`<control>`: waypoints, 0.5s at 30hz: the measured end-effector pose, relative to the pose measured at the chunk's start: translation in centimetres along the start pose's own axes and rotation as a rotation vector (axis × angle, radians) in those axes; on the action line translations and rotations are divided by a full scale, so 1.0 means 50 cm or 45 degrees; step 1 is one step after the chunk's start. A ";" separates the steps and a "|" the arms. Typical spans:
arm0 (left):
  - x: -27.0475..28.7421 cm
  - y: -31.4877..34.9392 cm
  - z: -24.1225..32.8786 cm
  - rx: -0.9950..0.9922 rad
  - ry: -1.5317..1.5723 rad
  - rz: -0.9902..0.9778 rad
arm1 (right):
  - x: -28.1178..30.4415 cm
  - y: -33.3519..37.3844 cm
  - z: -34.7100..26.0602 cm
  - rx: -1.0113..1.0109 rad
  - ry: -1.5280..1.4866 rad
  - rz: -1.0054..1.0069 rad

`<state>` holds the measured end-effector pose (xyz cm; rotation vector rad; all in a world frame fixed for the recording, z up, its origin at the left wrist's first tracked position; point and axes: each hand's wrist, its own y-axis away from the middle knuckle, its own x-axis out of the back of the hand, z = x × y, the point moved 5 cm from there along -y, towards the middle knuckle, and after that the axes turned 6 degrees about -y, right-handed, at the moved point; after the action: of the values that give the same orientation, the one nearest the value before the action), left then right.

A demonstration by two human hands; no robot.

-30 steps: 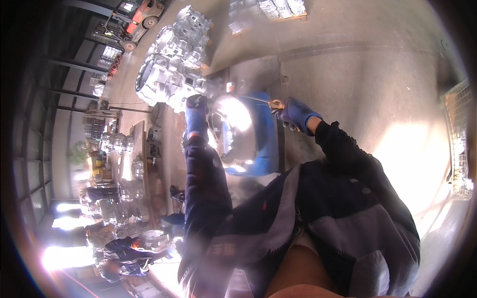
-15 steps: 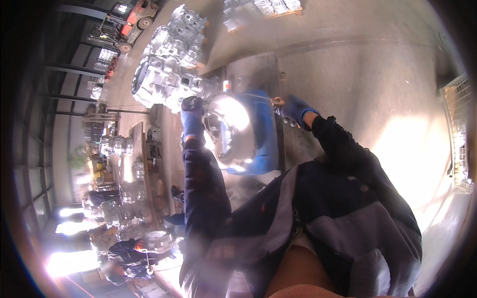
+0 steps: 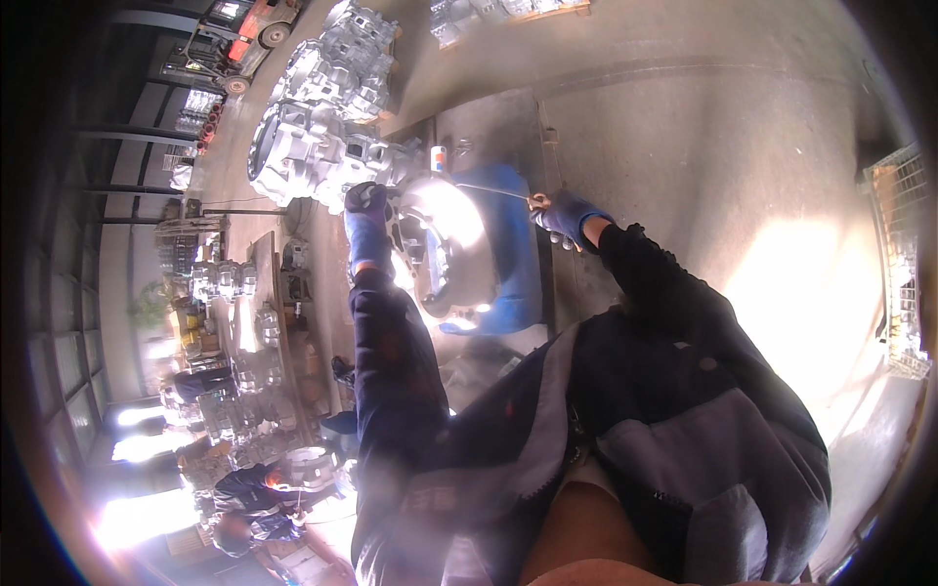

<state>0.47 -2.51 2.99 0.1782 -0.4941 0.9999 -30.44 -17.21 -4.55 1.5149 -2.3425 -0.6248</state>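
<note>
Right hand [image 3: 567, 220]: blue glove, fingers curled closed round the tan handle of a thin-shafted tool [image 3: 537, 202]; shaft ran left over the blue base toward the housing's far rim. Couldn't tell if the tip touched. Left hand [image 3: 366, 215]: same glove type, fingers bent in at the housing's left edge. Couldn't tell how tightly, or whether they had hold of anything.

Housing [image 3: 474, 266] sat between the hands, on or against the blue base [image 3: 518, 278]. Looked like a round, silvery metal shell, large opening facing left, flanged rim with holes, recesses inside. Top was blown out by glare, fine detail lost.

Blue base had a smooth face and rounded corners, on or over a dark grey panel [image 3: 489, 122]; couldn't tell if that was a worktop or a floor plate. White-and-orange container [image 3: 438, 158] stood just beyond the housing.

Farther out: cluster of silver castings [image 3: 327, 107] front left, grey-brown concrete floor [image 3: 684, 107] with a hard sunlit patch on the right, wire-mesh crate [image 3: 899, 225] at the right rim. Red forklift [image 3: 259, 34] far left. Lower left, a co-worker [image 3: 254, 503] in dark clothing bent by a round casting [image 3: 311, 469].
</note>
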 end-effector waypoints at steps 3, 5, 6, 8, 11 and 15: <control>-0.001 0.003 0.003 -0.027 0.055 -0.018 | 0.012 -0.006 0.019 -0.034 0.113 0.073; 0.001 0.003 0.005 -0.046 0.067 -0.020 | 0.008 -0.011 0.029 -0.063 0.275 0.009; 0.003 0.001 0.005 -0.050 0.058 -0.015 | 0.007 -0.013 0.028 -0.015 0.324 0.012; 0.001 -0.004 0.008 -0.051 0.000 -0.054 | -0.001 -0.017 0.023 0.052 0.233 -0.010; 0.000 -0.005 0.014 -0.095 -0.081 -0.054 | -0.001 -0.019 0.022 0.019 0.149 0.079; 0.002 0.002 0.005 -0.018 0.051 -0.010 | -0.003 -0.016 0.022 -0.049 0.146 0.043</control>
<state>0.35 -2.48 3.25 0.1472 -0.4631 0.9903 -30.25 -17.11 -5.90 1.4521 -2.2523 -0.5561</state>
